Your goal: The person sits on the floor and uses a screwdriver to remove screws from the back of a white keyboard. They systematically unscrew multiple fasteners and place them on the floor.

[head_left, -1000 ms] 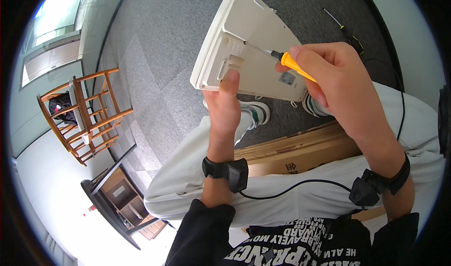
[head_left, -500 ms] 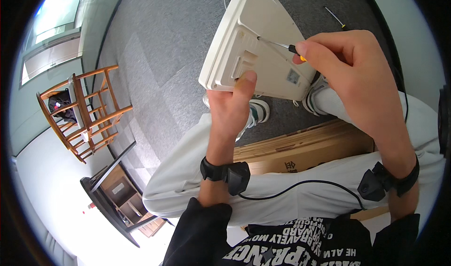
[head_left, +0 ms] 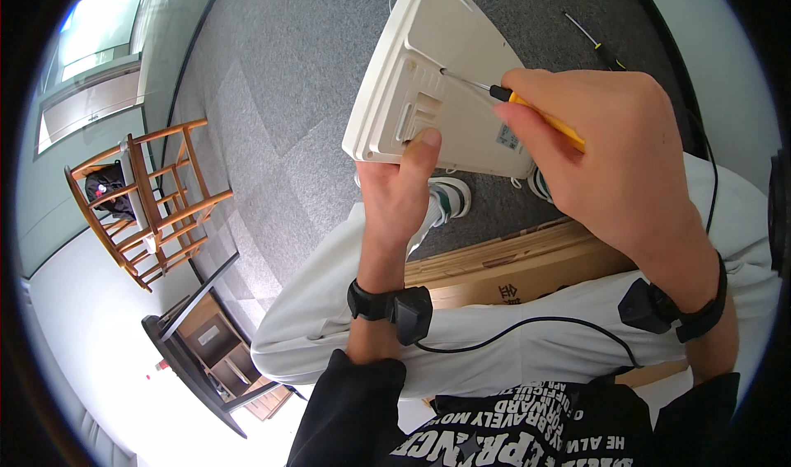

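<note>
A flat off-white plastic casing (head_left: 470, 38) is held up at a tilt over the floor, its underside with ribs, recesses and a small label facing me. My left hand (head_left: 399, 183) grips its near left corner, the thumb pressed on the ribbed side and the other fingers hidden behind. In my right hand (head_left: 606, 141), thumb and fingers are closed round the yellow and black handle of a screwdriver (head_left: 471, 83). Its thin shaft points left, with the tip at a small dark hole in the casing; how deep it goes I cannot tell.
Another screwdriver (head_left: 595, 42) lies on the grey carpet (head_left: 288, 79) beyond my right hand. A cardboard box (head_left: 527, 273) lies below my legs. A black cable (head_left: 527, 322) runs between my wrist bands. At left stand a wooden chair (head_left: 169, 207) and a dark-topped desk (head_left: 189, 368).
My right hand has turned and shifted left, baring more of the screwdriver's yellow handle. The casing and my left hand have moved slightly left. The tip stays at the hole.
</note>
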Demonstrator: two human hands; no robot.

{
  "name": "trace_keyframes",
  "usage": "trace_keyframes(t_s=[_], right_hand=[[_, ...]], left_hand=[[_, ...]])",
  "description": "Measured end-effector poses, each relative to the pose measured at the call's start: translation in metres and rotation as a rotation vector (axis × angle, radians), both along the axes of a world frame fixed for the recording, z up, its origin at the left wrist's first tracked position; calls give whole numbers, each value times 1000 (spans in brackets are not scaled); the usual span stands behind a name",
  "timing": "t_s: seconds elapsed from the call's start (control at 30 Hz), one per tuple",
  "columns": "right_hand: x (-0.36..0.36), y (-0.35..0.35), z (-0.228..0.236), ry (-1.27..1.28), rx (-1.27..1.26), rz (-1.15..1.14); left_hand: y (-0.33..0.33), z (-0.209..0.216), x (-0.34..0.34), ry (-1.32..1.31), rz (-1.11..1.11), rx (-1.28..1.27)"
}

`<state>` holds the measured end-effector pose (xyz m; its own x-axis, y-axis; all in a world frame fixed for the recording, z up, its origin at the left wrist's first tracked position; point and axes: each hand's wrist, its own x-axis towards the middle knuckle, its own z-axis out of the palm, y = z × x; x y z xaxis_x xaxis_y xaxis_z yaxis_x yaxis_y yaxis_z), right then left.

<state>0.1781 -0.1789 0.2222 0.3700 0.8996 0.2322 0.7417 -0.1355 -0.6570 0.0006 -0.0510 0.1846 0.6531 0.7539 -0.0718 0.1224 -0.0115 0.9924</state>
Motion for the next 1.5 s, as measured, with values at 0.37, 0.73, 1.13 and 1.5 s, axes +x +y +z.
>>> trace_keyframes(t_s=[0.37, 0.73, 1.13, 1.5], right_hand=[[9, -15, 6, 282, 32, -135], [23, -26, 12, 1156, -456, -129], [23, -32, 10, 1087, -476, -26], [7, -39, 32, 1045, -284, -148]], left_hand=[[1, 6, 9, 103, -67, 49], [-7, 9, 9, 31, -62, -1], [1, 0, 8, 21, -5, -62], [10, 0, -11, -18, -131, -232]])
